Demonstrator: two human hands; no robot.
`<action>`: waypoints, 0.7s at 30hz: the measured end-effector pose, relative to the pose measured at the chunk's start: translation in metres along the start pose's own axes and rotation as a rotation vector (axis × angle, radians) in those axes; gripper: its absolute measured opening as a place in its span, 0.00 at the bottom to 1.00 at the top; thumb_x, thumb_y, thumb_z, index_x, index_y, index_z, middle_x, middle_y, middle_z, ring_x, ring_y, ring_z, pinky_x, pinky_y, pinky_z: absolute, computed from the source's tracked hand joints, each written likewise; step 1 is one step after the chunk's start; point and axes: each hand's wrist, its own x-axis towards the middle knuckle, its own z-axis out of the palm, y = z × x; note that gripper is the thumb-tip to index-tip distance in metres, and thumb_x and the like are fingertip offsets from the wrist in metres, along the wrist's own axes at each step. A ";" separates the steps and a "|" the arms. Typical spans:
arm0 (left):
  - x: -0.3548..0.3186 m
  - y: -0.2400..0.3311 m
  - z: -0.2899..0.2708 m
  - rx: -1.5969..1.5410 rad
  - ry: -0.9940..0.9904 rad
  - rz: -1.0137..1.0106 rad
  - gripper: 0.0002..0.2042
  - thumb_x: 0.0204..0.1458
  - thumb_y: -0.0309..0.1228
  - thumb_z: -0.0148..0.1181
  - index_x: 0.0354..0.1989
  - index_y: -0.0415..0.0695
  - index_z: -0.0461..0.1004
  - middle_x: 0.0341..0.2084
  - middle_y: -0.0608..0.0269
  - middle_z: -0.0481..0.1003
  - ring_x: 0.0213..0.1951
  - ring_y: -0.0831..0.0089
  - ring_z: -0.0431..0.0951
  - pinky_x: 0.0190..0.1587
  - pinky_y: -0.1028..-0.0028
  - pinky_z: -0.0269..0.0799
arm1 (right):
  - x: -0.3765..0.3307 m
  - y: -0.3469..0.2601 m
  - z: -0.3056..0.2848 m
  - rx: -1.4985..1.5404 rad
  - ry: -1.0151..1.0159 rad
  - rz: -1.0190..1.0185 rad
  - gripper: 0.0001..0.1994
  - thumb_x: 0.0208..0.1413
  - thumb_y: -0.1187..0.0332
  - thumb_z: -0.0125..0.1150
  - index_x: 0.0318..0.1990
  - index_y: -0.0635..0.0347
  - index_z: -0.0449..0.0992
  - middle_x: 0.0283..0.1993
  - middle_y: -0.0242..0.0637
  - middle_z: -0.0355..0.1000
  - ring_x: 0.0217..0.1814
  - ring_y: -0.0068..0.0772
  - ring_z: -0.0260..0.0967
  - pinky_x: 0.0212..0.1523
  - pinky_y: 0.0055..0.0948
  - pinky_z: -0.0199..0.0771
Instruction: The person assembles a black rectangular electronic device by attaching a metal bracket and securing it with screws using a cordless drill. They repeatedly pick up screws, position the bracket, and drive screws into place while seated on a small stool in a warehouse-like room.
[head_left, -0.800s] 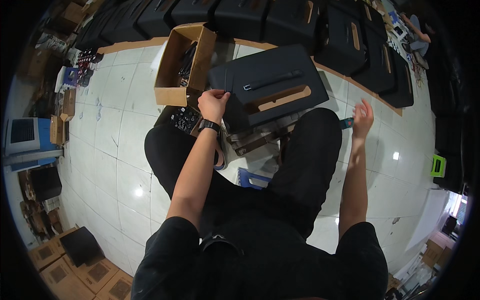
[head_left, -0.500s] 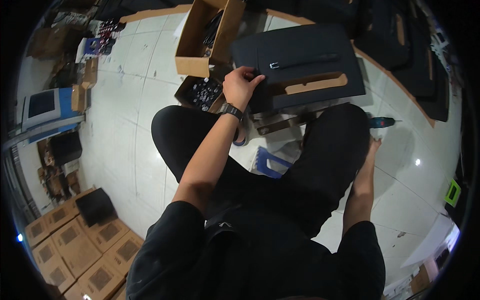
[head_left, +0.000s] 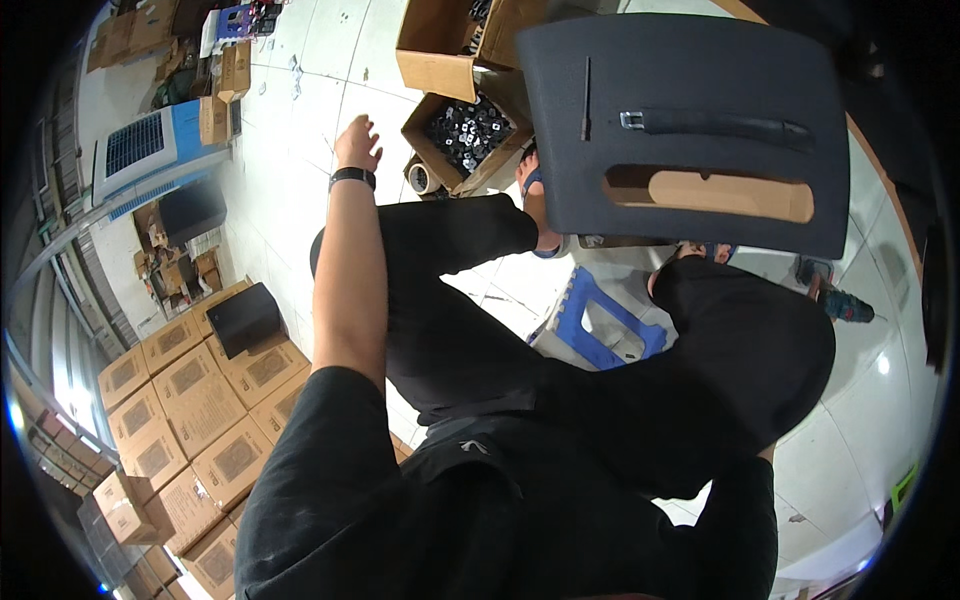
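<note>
My left hand (head_left: 357, 146) is in the air over the tiled floor, left of an open carton of small black-and-silver parts (head_left: 468, 132). Its fingers are apart and nothing shows in them. A black wristwatch (head_left: 352, 177) is on that wrist. To the right of the carton, in front of my knees, lies a black panel (head_left: 570, 180) with a long cut-out slot. A black strap handle (head_left: 725, 127) with a metal end piece lies across it, beside a thin dark slit. My right hand is hidden; only the upper sleeve of that arm shows, behind my right thigh.
A taller open carton (head_left: 437, 72) stands behind the parts carton, with a tape roll (head_left: 422, 179) beside it. A blue-and-white step stool (head_left: 578, 318) is between my legs. A power drill (head_left: 845, 305) lies at right. Stacked brown boxes (head_left: 200, 390) fill the left.
My left hand has left the panel and moved left, past the parts carton. My right hand has gone out of sight. The whole view has shifted, with the panel now appearing larger.
</note>
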 end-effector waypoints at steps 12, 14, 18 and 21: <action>0.170 -0.242 -0.043 0.865 0.105 -0.466 0.12 0.59 0.29 0.62 0.50 0.42 0.79 0.41 0.57 0.82 0.41 0.65 0.82 0.41 0.63 0.81 | -0.008 0.009 -0.004 -0.148 0.045 0.091 0.29 0.52 0.76 0.73 0.61 0.66 0.67 0.56 0.47 0.75 0.53 0.39 0.77 0.54 0.38 0.79; 0.182 -0.245 -0.033 0.988 -0.111 -0.525 0.14 0.55 0.31 0.66 0.50 0.46 0.84 0.40 0.60 0.85 0.39 0.67 0.85 0.47 0.66 0.79 | -0.011 0.009 -0.007 -0.173 0.066 0.101 0.28 0.53 0.76 0.73 0.61 0.66 0.67 0.56 0.47 0.75 0.54 0.39 0.77 0.55 0.38 0.79; 0.203 -0.286 -0.029 1.170 -0.273 -0.479 0.09 0.56 0.26 0.63 0.44 0.45 0.85 0.35 0.61 0.85 0.32 0.74 0.84 0.37 0.67 0.81 | -0.011 0.001 -0.014 -0.237 0.107 0.118 0.27 0.54 0.76 0.71 0.60 0.66 0.68 0.56 0.46 0.75 0.54 0.40 0.76 0.56 0.39 0.78; 0.225 -0.341 -0.025 1.073 -0.126 -0.476 0.09 0.58 0.28 0.59 0.40 0.46 0.86 0.35 0.64 0.84 0.35 0.73 0.83 0.35 0.64 0.79 | -0.019 0.007 -0.025 -0.267 0.127 0.129 0.26 0.55 0.76 0.71 0.60 0.66 0.68 0.56 0.46 0.75 0.55 0.40 0.76 0.56 0.40 0.78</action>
